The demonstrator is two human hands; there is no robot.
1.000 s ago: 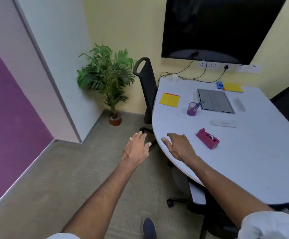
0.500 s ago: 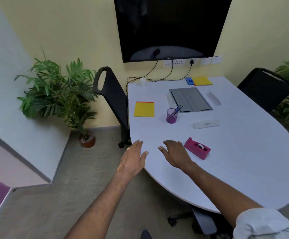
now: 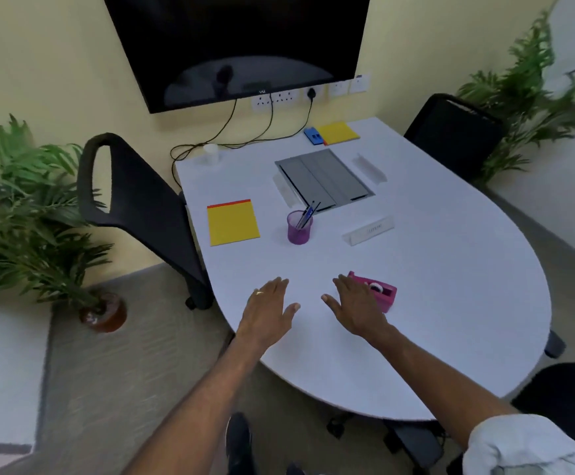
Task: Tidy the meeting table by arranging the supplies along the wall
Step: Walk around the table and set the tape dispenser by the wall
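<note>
Left hand point(image 3: 268, 313): grip spread flat, empty, near bench point(image 3: 450, 303) front edge.
Right hand point(image 3: 358, 308): grip wide, empty, beside tape dispenser point(image 3: 377, 291).
Risk: careless reach could tip pen cup point(image 3: 299, 228).

Surface point(image 3: 450, 286) white. Tape dispenser point(image 3: 380, 293) magenta. Pen cup point(image 3: 300, 228) translucent purple. Notepad point(image 3: 233, 223) yellow, red top edge. Chairs point(image 3: 142, 200) black.

Both your arms reach toward twelve o'clock, palms down. Your left hand point(image 3: 268, 315) is flat, fingers together, thumb out toward three o'clock, a ring on one finger. Your right hand point(image 3: 357, 307) is flat too, thumb toward nine o'clock. Neither grips anything.
</note>
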